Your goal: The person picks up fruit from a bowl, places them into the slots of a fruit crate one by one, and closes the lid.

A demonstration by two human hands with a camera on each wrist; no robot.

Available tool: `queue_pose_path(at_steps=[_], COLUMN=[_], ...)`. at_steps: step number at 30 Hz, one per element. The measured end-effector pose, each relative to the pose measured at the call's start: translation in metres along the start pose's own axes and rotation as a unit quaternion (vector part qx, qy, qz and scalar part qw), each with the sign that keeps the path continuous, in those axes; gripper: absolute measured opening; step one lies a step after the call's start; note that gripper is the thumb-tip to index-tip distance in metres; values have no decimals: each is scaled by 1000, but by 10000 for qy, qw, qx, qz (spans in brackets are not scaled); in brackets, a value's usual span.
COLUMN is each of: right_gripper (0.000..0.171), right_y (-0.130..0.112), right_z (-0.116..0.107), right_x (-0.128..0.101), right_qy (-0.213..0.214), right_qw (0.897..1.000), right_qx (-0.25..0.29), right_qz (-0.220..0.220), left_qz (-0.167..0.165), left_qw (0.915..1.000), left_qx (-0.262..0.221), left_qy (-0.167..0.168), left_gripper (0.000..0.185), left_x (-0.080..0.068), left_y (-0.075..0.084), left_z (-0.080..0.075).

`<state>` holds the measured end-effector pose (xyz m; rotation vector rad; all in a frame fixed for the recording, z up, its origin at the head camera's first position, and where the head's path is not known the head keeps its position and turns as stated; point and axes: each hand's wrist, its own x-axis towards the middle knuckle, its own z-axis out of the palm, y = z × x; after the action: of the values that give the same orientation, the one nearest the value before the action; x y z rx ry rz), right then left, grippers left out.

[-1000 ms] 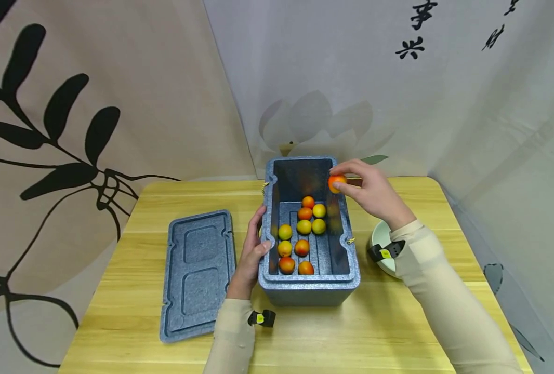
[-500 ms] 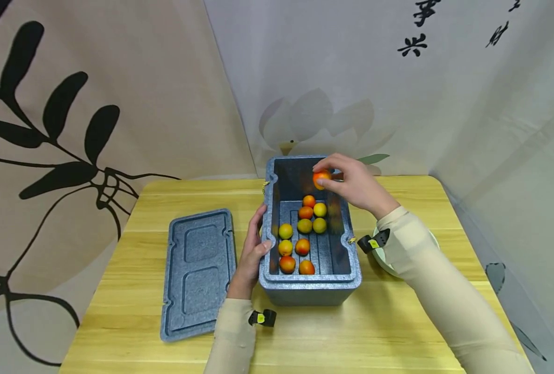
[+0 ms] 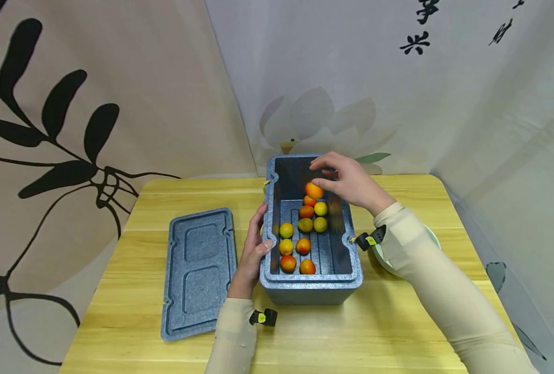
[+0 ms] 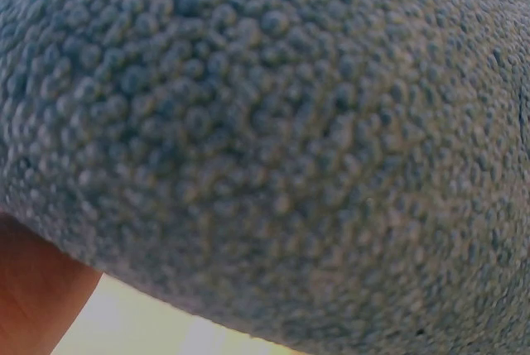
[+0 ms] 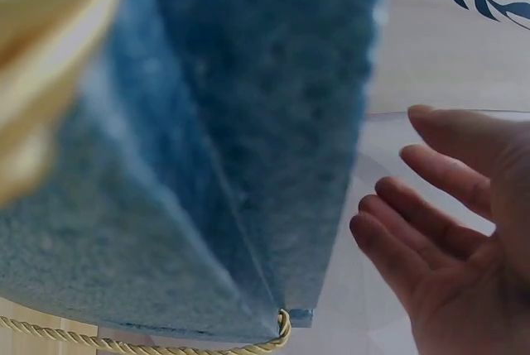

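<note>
Your right hand point(image 3: 352, 182) pinches a fruit point(image 3: 314, 190) over the box's point(image 3: 311, 288) far end (low, so it settles softly) | left hand point(image 3: 252, 254) clasps the left wall, steadying it | lid point(image 3: 198, 272) lies left.

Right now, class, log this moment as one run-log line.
right hand: over foam box, at orange fruit | left hand: grips box wall | lid: off, left of box
</note>
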<state>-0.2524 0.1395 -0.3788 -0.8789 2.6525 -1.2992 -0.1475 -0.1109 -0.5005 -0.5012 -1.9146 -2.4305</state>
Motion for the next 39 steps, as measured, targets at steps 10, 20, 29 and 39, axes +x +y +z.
queue_pose_path(at_steps=[10, 20, 29, 39], right_gripper=[31, 30, 30, 25], right_y=[2, 5, 19, 59], right_z=[1, 1, -3, 15], right_x=[-5, -20, -57, -151], right_qy=[-123, -79, 754, 1869], right_qw=[9992, 9991, 9964, 9763], right_qx=[-159, -33, -188, -311], right_qz=[346, 416, 341, 1044], left_qz=[66, 42, -2, -1202], left_qw=[10000, 10000, 9994, 9773], left_qx=[-48, -74, 260, 637], left_qy=[-52, 23, 231, 1624], left_gripper=[79, 78, 65, 43], left_x=[0, -1, -9, -51], left_y=[-2, -2, 1, -10], left_z=[-1, -2, -11, -25])
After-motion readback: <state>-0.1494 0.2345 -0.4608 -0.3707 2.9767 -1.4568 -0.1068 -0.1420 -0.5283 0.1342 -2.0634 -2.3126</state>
